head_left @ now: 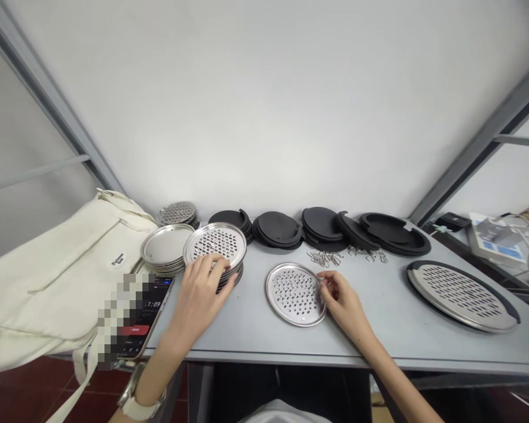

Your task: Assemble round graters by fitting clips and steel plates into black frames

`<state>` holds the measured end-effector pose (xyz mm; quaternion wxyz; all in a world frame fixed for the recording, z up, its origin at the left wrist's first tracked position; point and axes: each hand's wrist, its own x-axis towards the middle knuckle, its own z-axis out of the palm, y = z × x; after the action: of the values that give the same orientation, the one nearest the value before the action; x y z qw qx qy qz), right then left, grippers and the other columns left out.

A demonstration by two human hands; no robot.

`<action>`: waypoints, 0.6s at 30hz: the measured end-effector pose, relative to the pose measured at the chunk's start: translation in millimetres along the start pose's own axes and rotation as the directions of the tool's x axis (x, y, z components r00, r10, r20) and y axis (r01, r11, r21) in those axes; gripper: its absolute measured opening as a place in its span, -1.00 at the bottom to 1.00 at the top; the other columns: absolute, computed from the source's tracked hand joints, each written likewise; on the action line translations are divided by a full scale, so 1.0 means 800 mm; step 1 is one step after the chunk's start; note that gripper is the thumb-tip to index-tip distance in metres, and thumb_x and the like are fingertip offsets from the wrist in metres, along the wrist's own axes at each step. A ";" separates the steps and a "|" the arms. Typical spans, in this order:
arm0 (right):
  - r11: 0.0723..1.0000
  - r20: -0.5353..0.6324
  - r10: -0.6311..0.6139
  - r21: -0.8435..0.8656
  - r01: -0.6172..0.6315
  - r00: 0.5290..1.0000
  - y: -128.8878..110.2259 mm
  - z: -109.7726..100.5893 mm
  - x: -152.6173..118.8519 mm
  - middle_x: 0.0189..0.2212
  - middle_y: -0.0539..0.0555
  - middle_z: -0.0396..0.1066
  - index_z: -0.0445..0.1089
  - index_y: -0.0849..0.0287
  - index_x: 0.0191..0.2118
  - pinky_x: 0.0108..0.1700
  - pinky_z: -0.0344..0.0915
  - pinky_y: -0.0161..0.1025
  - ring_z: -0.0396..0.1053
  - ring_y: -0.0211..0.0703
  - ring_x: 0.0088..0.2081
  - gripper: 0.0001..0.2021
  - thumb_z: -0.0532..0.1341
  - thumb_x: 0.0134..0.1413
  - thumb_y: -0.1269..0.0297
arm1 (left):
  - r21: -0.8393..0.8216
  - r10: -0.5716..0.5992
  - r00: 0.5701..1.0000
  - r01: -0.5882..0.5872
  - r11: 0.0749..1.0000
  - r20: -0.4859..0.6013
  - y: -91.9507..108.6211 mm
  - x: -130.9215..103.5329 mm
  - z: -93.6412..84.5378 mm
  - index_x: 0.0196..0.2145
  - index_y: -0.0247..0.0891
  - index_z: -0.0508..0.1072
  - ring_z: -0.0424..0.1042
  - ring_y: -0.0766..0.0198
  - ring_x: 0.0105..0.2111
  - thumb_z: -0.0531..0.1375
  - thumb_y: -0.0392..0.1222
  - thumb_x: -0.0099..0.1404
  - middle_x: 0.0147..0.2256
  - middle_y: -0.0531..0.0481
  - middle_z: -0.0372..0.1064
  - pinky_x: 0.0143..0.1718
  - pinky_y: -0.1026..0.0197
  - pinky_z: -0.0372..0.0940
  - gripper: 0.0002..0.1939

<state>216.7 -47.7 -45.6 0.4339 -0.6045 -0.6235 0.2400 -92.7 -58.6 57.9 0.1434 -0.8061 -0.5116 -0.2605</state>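
My left hand (207, 288) is curled over the near rim of a round metal grater disc (218, 241) on top of a stack of similar discs. Its fingers lie on the perforated face, and the thumb is by the side of the stack. My right hand (340, 299) pinches the right edge of another grater disc (294, 294), which lies face up near the table's middle. Left of the perforated stack stands a pile of plain metal discs (165, 244).
Along the wall stand stacks of black round plastic holders (278, 228), with small metal hooks (324, 258) before them. A grater in a black rim (462, 294) lies at right. A phone (147, 317) and cream bag (62, 264) are at left; a patterned disc stack (176, 212) stands behind.
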 end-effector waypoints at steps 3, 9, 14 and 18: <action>1.000 0.010 0.015 -0.002 -0.015 1.000 -0.001 0.000 0.000 -0.50 -0.03 0.27 0.29 0.15 -0.15 -0.40 0.24 -0.21 0.27 -0.15 -0.50 -0.79 0.05 0.18 0.18 | 0.026 -0.019 1.000 0.019 0.999 -0.006 -0.004 -0.005 0.002 -0.19 -0.22 0.39 0.35 0.13 -0.16 0.12 -0.19 0.38 -0.19 -0.05 0.37 -0.10 0.06 0.16 -0.90; 0.999 -0.002 0.030 -0.038 -0.030 1.000 -0.001 0.000 -0.002 -0.47 0.00 0.31 0.31 0.15 -0.16 -0.38 0.24 -0.20 0.28 -0.15 -0.49 -0.78 0.04 0.19 0.17 | 0.021 -0.049 0.997 0.050 0.999 -0.063 -0.002 -0.009 0.008 -0.17 -0.22 0.41 0.36 0.14 -0.16 0.14 -0.18 0.37 -0.19 -0.06 0.38 -0.06 0.07 0.11 -0.88; 0.998 -0.004 0.031 -0.056 -0.031 1.000 -0.002 0.001 -0.002 -0.47 0.00 0.31 0.32 0.15 -0.17 -0.39 0.23 -0.19 0.27 -0.14 -0.49 -0.78 0.04 0.19 0.17 | 0.011 -0.041 0.995 0.042 0.999 -0.094 -0.003 -0.009 0.008 -0.19 -0.20 0.44 0.37 0.15 -0.17 0.16 -0.17 0.37 -0.20 -0.05 0.39 -0.08 0.06 0.07 -0.90; 0.997 -0.002 0.023 -0.068 -0.023 1.000 -0.003 0.000 -0.002 -0.46 0.01 0.30 0.32 0.15 -0.18 -0.39 0.22 -0.19 0.27 -0.14 -0.48 -0.77 0.03 0.19 0.16 | 0.067 -0.001 0.981 0.014 0.998 -0.194 -0.001 -0.010 0.007 -0.25 -0.22 0.46 0.38 0.17 -0.20 0.15 -0.19 0.38 -0.21 -0.07 0.42 -0.08 0.06 0.05 -0.90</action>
<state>215.1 -49.4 -44.2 0.4105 -0.6264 -0.6240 0.2232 -94.6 -61.6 48.4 0.2191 -0.7695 -0.5069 -0.3207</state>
